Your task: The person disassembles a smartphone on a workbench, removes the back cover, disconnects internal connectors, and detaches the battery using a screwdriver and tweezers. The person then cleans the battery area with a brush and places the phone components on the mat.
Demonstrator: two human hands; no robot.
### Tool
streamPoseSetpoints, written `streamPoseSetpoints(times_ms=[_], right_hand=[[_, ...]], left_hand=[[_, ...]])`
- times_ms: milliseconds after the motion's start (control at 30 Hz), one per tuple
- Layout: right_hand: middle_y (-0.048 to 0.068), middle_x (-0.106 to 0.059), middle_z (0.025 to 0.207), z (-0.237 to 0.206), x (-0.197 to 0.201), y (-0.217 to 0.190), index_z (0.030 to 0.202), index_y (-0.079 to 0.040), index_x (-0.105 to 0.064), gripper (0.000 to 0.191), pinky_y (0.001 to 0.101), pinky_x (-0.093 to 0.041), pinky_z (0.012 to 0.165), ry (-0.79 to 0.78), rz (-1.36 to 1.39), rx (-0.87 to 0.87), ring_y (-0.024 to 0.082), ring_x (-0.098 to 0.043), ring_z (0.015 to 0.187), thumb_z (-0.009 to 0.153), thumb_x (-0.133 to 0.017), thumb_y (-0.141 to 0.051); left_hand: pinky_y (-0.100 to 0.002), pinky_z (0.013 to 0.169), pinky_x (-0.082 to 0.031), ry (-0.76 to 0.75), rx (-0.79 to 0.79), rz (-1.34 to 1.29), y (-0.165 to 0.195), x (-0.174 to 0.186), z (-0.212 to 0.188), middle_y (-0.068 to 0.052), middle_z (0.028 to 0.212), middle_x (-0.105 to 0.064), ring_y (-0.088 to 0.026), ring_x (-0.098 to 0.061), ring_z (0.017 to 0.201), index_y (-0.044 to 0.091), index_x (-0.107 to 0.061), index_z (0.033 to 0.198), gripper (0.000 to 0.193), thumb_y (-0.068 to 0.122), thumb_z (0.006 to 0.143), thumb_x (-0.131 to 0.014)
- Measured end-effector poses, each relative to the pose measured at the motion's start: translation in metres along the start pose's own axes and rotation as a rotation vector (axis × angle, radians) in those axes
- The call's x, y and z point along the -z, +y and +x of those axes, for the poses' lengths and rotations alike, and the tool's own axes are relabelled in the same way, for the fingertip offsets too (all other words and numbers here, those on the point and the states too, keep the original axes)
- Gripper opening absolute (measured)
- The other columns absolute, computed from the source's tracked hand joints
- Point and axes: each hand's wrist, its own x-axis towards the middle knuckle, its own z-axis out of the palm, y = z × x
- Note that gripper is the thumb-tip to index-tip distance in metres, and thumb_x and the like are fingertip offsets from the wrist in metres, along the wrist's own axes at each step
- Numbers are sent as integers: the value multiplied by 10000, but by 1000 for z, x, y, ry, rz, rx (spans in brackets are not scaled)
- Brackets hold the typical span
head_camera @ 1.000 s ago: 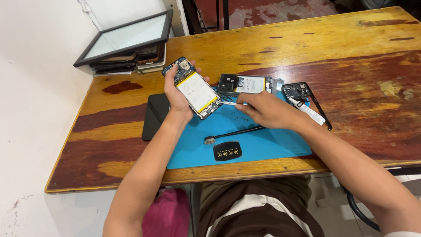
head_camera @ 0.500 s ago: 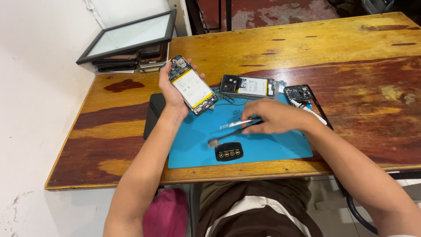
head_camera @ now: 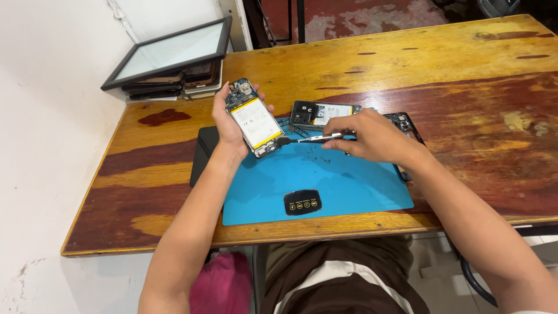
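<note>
Sitting at a big wooden table (head_camera: 407, 64), a person works with both hands. The table is brown and yellow, with dark red patches. A white wall runs along its left side.

At the far left corner of the table lies a stack of flat screens (head_camera: 171, 64), with the biggest one, in a dark frame, on top.

A blue mat (head_camera: 325, 186) lies on the table in front of the person. It has a small black patch near its front edge. A black pad (head_camera: 203, 154) peeks out from under the mat's left side.

At the back of the mat lies a second phone (head_camera: 319, 112) with its back off. A third phone (head_camera: 407, 123) lies to the right, partly hidden by the right hand.

The left hand (head_camera: 229, 125) holds an open phone (head_camera: 254, 119) up above the mat. Its fingers wrap around the phone's edges, and the white and yellow battery faces up.

The right hand (head_camera: 366, 136) pinches a thin tool (head_camera: 308, 138) between its fingers. The tool's dark tip points left and sits just beside the bottom corner of the open phone.

Tiny dark bits (head_camera: 317, 156), too small to tell apart, are scattered on the mat under the tool.
</note>
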Motion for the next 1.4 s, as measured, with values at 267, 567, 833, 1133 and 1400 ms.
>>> streamPoseSetpoints(times_ms=[267, 567, 833, 1133, 1400], right_hand=[[95, -756, 803, -1, -2, 0, 993, -116, -748, 205, 395, -521, 603, 34, 23, -78, 283, -730, 671, 851, -786, -258], [107, -762, 821, -1, -3, -1, 987, -125, -756, 210, 412, -521, 615, 59, -84, -45, 302, -719, 702, 855, -792, -284], [137, -740, 777, -1, -6, -5, 1001, -145, -768, 214, 445, -511, 625, 65, -187, -75, 349, -700, 713, 851, -802, -294], [135, -734, 759, -2, -9, -1, 987, -136, -761, 212, 453, -505, 616, 102, -221, -26, 355, -689, 688, 843, -801, -285], [133, -723, 710, 1, -12, -2, 1000, -146, -760, 229, 444, -499, 574, 33, -162, -23, 343, -680, 627, 851, -788, -318]], left_hand=[[-425, 681, -595, 8, 7, 55, -1, -3, -1, -115, 932, -671, -302, -719, 823, 47, -638, 1140, 609, 593, 929, -470], [-417, 678, -592, -48, -3, 69, 3, -2, 0, -119, 929, -675, -291, -716, 801, 35, -639, 1149, 617, 591, 958, -455], [-402, 691, -604, -58, -32, 171, 8, -5, -3, -130, 924, -680, -286, -728, 788, 16, -642, 1176, 662, 604, 949, -444], [-399, 694, -611, -63, -55, 231, 7, -5, -3, -123, 927, -673, -279, -733, 787, 23, -636, 1188, 640, 592, 952, -462], [-387, 697, -610, -76, -39, 183, 1, -7, -4, -114, 961, -679, -266, -732, 807, 22, -623, 1231, 643, 583, 949, -484]])
